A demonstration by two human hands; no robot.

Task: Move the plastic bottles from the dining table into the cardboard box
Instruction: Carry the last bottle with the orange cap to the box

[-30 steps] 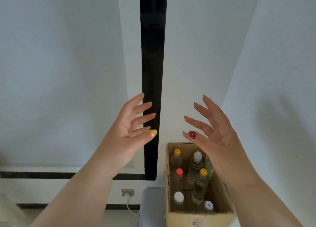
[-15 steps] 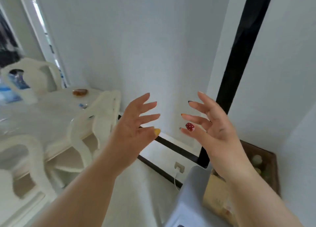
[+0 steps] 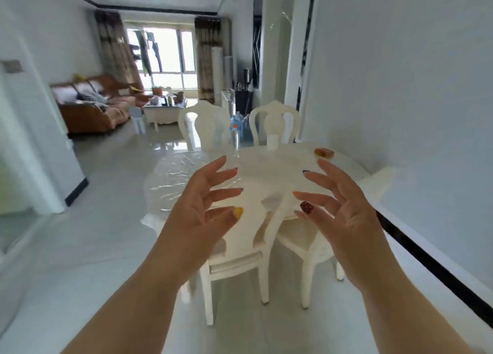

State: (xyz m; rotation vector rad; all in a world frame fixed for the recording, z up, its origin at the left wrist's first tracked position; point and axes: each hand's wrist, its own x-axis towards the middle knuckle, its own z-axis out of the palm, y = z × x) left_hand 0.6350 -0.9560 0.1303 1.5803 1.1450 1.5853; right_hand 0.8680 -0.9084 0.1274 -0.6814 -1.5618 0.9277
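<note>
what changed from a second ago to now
The view swung left, from the cardboard box of bottles by the wall to the dining table, where one bottle stands. The left hand and right hand stay raised, open and empty.

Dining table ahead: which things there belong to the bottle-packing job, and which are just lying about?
Job:
clear plastic bottle with orange cap
white oval dining table
empty left hand
empty right hand

Lying about:
white paper cup
orange-brown round object
white carved chairs

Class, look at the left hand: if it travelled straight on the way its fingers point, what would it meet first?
Probably the dining table, short of the orange-capped bottle. The left hand is open and empty; depth is uncertain.
</note>
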